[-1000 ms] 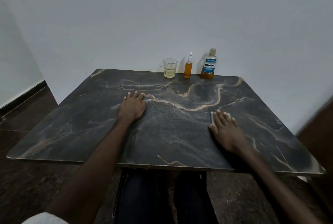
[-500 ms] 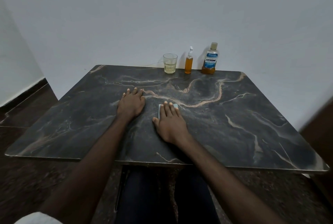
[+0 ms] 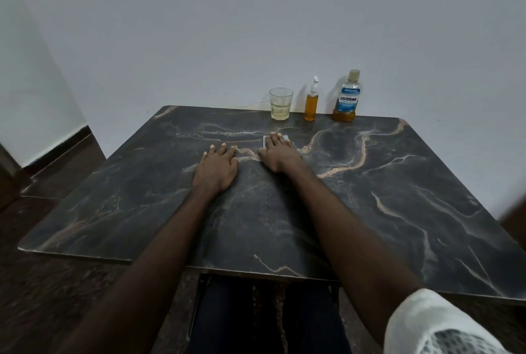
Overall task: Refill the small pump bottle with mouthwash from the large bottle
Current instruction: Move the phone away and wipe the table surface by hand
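Our left hand (image 3: 217,169) flat and open mid-desk (image 3: 398,197), right hand (image 3: 279,154) pressing a pale cloth (image 3: 285,137) flat, glass (image 3: 281,103), small pump bottle (image 3: 311,104), Listerine bottle (image 3: 346,97) along the far edge

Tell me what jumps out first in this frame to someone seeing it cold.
Two bare hands lie flat mid-table on the dark veined marble table: the left hand empty, the right hand pressing a pale cloth or pad. Along the far edge by the wall stand a glass, the small pump bottle and the large bottle, all untouched.
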A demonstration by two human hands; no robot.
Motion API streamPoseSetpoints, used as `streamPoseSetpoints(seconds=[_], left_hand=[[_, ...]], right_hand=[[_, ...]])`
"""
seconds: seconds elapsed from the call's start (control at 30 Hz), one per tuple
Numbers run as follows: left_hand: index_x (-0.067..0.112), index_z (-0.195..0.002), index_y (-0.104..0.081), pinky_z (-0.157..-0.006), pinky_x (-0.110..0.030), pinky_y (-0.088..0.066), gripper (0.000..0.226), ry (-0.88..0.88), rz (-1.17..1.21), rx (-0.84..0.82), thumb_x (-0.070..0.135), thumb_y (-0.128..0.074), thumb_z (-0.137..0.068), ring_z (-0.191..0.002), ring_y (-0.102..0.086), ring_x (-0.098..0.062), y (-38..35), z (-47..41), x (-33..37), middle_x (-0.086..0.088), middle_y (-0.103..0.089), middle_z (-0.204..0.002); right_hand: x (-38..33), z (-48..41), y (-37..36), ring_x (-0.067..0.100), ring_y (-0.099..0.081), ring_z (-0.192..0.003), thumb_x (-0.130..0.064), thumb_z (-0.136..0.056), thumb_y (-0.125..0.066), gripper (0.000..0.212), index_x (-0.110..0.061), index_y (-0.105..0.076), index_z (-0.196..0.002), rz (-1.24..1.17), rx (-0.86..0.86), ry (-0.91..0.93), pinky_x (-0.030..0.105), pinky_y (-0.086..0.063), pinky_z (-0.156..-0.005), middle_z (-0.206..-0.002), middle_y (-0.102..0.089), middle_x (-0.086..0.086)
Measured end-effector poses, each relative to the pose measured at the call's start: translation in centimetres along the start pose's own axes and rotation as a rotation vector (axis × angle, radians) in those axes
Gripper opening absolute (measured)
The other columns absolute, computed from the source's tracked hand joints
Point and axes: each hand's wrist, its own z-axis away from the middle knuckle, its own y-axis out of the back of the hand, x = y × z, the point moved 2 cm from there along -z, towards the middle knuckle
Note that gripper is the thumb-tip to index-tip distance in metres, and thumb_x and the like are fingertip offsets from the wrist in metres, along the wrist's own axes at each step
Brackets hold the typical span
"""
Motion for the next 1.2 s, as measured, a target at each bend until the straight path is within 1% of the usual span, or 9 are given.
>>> streamPoseSetpoints(seconds=[0.17,0.43,0.57,0.67,0.8,0.87,1.03,1.1,1.2], left_hand=[[0.021,-0.163,-0.028,-0.128,-0.051,-0.015,0.054,-0.002,-0.001,0.001,0.034,-0.026,-0.11,-0.157,-0.017,-0.037,-0.1,0.0,-0.2,-0.009,-0.022,-0.171],[0.022,-0.163,-0.025,-0.128,-0.05,-0.014,0.055,0.002,-0.006,-0.008,0.037,-0.025,-0.111,-0.158,-0.015,-0.036,-0.1,-0.1,-0.2,-0.007,-0.019,-0.171],[0.022,-0.164,-0.025,-0.129,-0.05,-0.013,0.055,0.007,-0.004,-0.021,0.036,-0.025,-0.111,-0.158,-0.014,-0.036,0.0,0.0,-0.1,-0.007,-0.019,-0.172],[0.021,-0.163,-0.025,-0.128,-0.05,-0.014,0.055,0.007,-0.003,-0.016,0.036,-0.024,-0.111,-0.158,-0.015,-0.036,0.1,0.1,-0.1,-0.008,-0.019,-0.171],[0.022,-0.164,-0.025,-0.128,-0.05,-0.014,0.055,0.009,-0.009,-0.017,0.036,-0.024,-0.11,-0.158,-0.016,-0.036,0.1,0.0,-0.1,-0.008,-0.019,-0.171],[0.022,-0.164,-0.025,-0.128,-0.05,-0.014,0.055,0.006,-0.014,-0.024,0.036,-0.024,-0.11,-0.158,-0.016,-0.036,0.1,-0.1,-0.2,-0.008,-0.019,-0.172],[0.021,-0.163,-0.025,-0.127,-0.051,-0.015,0.055,0.001,-0.012,-0.024,0.037,-0.024,-0.11,-0.157,-0.017,-0.037,-0.2,-0.4,-0.5,-0.008,-0.019,-0.171],[0.021,-0.163,-0.026,-0.127,-0.052,-0.016,0.055,0.002,-0.005,-0.027,0.037,-0.024,-0.11,-0.157,-0.018,-0.037,-0.2,-0.4,-0.4,-0.009,-0.02,-0.171],[0.021,-0.163,-0.028,-0.127,-0.052,-0.016,0.055,-0.003,-0.003,-0.022,0.037,-0.024,-0.11,-0.157,-0.019,-0.038,-0.2,-0.4,-0.5,-0.009,-0.021,-0.171]], right_hand=[[5.1,-0.3,1.2,0.027,0.001,-0.163,-0.044,-0.11,-0.018,0.067,-0.012,-0.004,-0.167,-0.023,0.031,-0.069,0.047,0.0,-0.132,-0.176,0.003,0.011],[18.2,1.9,3.6,0.027,-0.002,-0.163,-0.036,-0.113,-0.021,0.06,-0.015,-0.009,-0.168,0.001,0.055,-0.239,0.052,-0.002,-0.13,-0.176,-0.002,0.007],[21.0,4.0,4.0,0.025,-0.003,-0.163,-0.032,-0.114,-0.021,0.058,-0.012,-0.012,-0.167,-0.007,0.057,-0.283,0.051,-0.002,-0.13,-0.176,-0.003,0.008],[21.9,6.0,3.9,0.027,-0.004,-0.163,-0.03,-0.114,-0.02,0.056,-0.011,-0.014,-0.167,-0.001,0.087,-0.289,0.051,-0.003,-0.13,-0.176,-0.006,0.009],[22.8,9.0,3.2,0.027,-0.004,-0.163,-0.033,-0.114,-0.018,0.058,-0.013,-0.011,-0.168,0.001,0.114,-0.304,0.05,-0.004,-0.131,-0.177,-0.004,0.006],[22.5,10.8,2.8,0.027,-0.006,-0.163,-0.033,-0.114,-0.018,0.058,-0.013,-0.011,-0.168,0.019,0.134,-0.31,0.049,-0.006,-0.131,-0.176,-0.006,0.007],[19.6,16.3,1.2,0.027,-0.004,-0.163,-0.035,-0.114,-0.019,0.059,-0.013,-0.009,-0.168,0.057,0.152,-0.303,0.044,-0.005,-0.13,-0.176,-0.004,0.009],[17.8,18.1,0.6,0.026,-0.003,-0.163,-0.037,-0.114,-0.018,0.061,-0.01,-0.008,-0.168,0.061,0.144,-0.302,0.043,-0.004,-0.131,-0.176,-0.003,0.011],[14.8,20.0,-0.1,0.026,0.001,-0.163,-0.047,-0.112,-0.017,0.07,-0.006,-0.004,-0.167,0.049,0.119,-0.305,0.04,0.0,-0.13,-0.175,0.001,0.014]])
